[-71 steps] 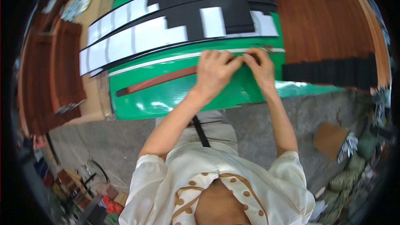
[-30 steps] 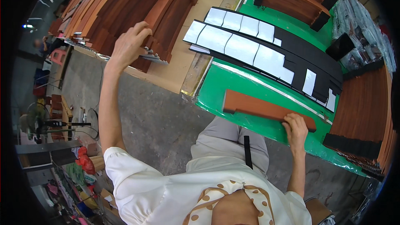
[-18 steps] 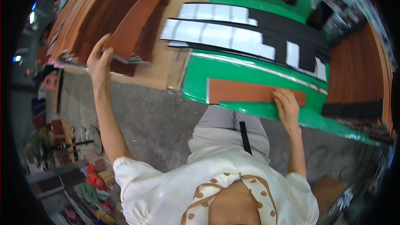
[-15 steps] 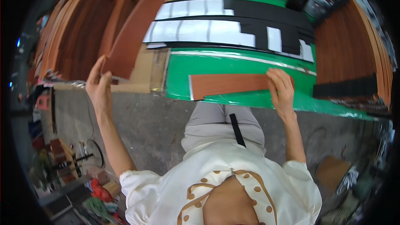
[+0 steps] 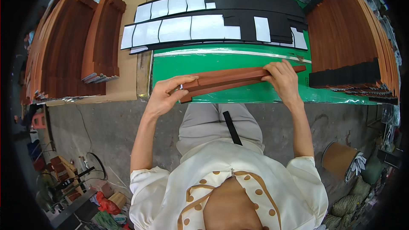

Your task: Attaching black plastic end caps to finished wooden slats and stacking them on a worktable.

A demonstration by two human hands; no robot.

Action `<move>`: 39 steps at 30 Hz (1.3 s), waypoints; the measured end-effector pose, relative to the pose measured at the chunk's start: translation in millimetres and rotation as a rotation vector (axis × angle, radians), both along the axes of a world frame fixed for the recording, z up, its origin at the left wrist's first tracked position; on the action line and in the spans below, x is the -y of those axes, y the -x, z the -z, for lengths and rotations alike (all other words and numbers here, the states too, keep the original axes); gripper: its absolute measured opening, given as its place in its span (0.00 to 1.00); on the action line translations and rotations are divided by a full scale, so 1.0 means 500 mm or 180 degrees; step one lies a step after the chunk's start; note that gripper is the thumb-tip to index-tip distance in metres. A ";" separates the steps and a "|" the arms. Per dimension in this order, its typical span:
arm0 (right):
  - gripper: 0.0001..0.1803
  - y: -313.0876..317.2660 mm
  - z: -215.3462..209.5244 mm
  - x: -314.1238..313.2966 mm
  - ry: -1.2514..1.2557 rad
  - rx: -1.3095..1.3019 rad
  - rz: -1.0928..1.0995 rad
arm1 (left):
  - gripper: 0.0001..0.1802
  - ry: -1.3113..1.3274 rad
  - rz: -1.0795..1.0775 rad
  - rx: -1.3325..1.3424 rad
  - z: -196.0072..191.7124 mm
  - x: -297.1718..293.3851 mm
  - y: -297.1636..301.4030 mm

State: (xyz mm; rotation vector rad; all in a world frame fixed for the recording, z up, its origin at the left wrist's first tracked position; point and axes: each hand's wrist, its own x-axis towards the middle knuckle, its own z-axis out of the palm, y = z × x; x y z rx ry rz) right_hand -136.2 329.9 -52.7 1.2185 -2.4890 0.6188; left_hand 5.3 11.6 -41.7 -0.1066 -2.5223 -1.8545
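Observation:
My left hand (image 5: 167,93) is closed on the left end of a reddish-brown wood-grain board (image 5: 228,75), with the thumb on the near side. At its other end, my right hand (image 5: 283,81) grips the same board between thumb and fingers. The board is tilted on edge over the near part of the green tabletop (image 5: 168,74). Just beneath it a second wood-grain board (image 5: 197,94) shows along the near side, mostly covered. Whether the two boards touch along their length I cannot tell.
Beyond lie black sheets (image 5: 255,6) with white backing pieces (image 5: 174,30). Wood-grain boards are stacked at left (image 5: 64,47), with a smaller stack (image 5: 102,38) beside them. At right stands another board stack (image 5: 341,30) with black ends. A brown bin (image 5: 338,157) sits on the floor.
My left hand has brought the board from the left stacks rightward and down, over the board near the table edge. My right hand now grips the carried board too.

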 end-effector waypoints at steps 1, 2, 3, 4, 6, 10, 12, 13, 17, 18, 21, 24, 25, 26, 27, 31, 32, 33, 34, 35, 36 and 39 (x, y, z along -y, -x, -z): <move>0.18 0.001 0.002 0.008 0.0000 0.0001 0.0014 | 0.20 -0.0078 -0.0074 0.0117 0.010 0.004 0.001; 0.18 0.001 0.004 0.015 -0.0050 0.0091 -0.0025 | 0.20 -0.0080 -0.0060 0.0116 0.022 0.007 0.000; 0.17 0.002 0.007 0.020 -0.0101 0.0179 -0.0063 | 0.20 -0.0030 -0.0116 0.0215 0.036 0.011 -0.004; 0.17 0.004 0.011 0.025 -0.0110 0.0176 -0.0055 | 0.20 0.0014 -0.0178 0.0315 0.042 0.014 -0.006; 0.17 0.008 0.022 0.032 -0.0041 0.0197 -0.0019 | 0.21 0.0049 -0.0138 0.0307 0.043 0.024 -0.001; 0.19 0.019 0.020 0.031 -0.0172 0.0357 0.0012 | 0.29 0.0076 -0.0086 0.0366 0.054 0.034 0.003; 0.22 0.028 -0.007 0.034 -0.0372 0.0588 -0.0257 | 0.32 -0.0624 -0.0106 0.0146 0.058 0.037 0.001; 0.22 0.036 -0.015 0.037 -0.0386 0.0583 -0.0243 | 0.35 -0.1314 -0.0135 -0.0058 0.058 0.040 0.003; 0.19 0.109 -0.053 0.084 0.0054 0.0983 -0.0082 | 0.34 0.0055 -0.0410 -0.0147 0.021 0.077 0.110; 0.18 0.141 -0.044 0.107 -0.0068 0.0761 -0.0204 | 0.29 0.0871 -0.0082 -0.0265 0.003 0.075 0.148; 0.15 0.215 -0.002 0.185 -0.0425 0.0389 -0.0407 | 0.23 0.1995 0.0407 -0.1127 0.028 0.034 0.240; 0.11 0.260 0.051 0.228 -0.0745 -0.0067 -0.0536 | 0.19 0.2925 0.0490 -0.1279 0.058 -0.001 0.307; 0.09 0.269 0.061 0.235 -0.0826 -0.0385 -0.0603 | 0.19 0.2915 0.0495 -0.1280 0.072 0.000 0.319; 0.07 0.276 0.069 0.239 -0.0832 -0.0521 -0.0657 | 0.19 0.2955 0.0476 -0.1203 0.085 -0.001 0.328; 0.07 0.285 0.074 0.241 -0.0840 -0.0511 -0.0660 | 0.19 0.2995 0.0456 -0.1121 0.097 0.001 0.335; 0.05 0.292 0.083 0.243 -0.1201 -0.0870 -0.0980 | 0.20 0.2899 0.0400 -0.1059 0.100 0.005 0.335; 0.05 0.293 0.082 0.244 -0.1344 -0.0924 -0.1059 | 0.20 0.2911 0.0393 -0.1058 0.101 0.006 0.334; 0.05 0.298 0.085 0.244 -0.1338 -0.0919 -0.1066 | 0.21 0.2926 0.0384 -0.1059 0.101 0.007 0.334; 0.04 0.303 0.088 0.243 -0.1148 -0.0870 -0.1092 | 0.21 0.2930 0.0386 -0.1052 0.102 0.006 0.335; 0.04 0.310 0.089 0.241 -0.0955 -0.0824 -0.1115 | 0.20 0.2911 0.0353 -0.1074 0.102 0.005 0.336; 0.04 0.319 0.087 0.240 -0.0947 -0.0827 -0.1112 | 0.20 0.2895 0.0321 -0.1101 0.101 0.003 0.336; 0.09 0.330 0.048 0.227 0.0362 0.1298 0.0018 | 0.19 0.2898 0.0331 -0.1016 0.097 -0.001 0.336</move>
